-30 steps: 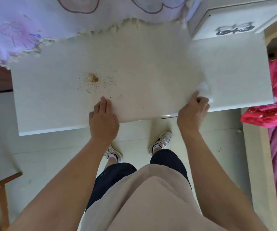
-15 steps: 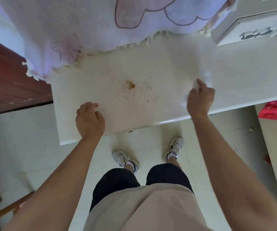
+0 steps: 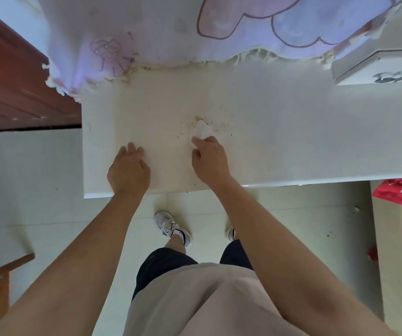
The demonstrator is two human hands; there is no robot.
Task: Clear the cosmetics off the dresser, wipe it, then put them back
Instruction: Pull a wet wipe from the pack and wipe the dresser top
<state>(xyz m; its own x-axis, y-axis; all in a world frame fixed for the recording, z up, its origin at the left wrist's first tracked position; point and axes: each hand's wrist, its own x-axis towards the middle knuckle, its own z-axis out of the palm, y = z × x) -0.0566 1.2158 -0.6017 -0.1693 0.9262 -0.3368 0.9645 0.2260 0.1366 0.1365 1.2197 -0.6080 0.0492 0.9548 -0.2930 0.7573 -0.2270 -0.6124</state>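
Right fingertips (image 3: 196, 141) are pinching the near end of a crumpled white wipe (image 3: 203, 130), and the right hand (image 3: 209, 161) is pressing it onto the brown stain (image 3: 196, 119) on the dresser top (image 3: 292, 146), with the wipe covering most of the stain. Left fingers (image 3: 132, 150) are lying close together, lightly bent, on the surface left of the stain; the left hand (image 3: 128, 172) is holding nothing and resting nearer the front edge than the stain. A lilac cartoon-print cloth (image 3: 146, 32) is hanging over the back edge beyond the stain, and a white drawer box (image 3: 377, 69) is sitting well right of the stain at the back.
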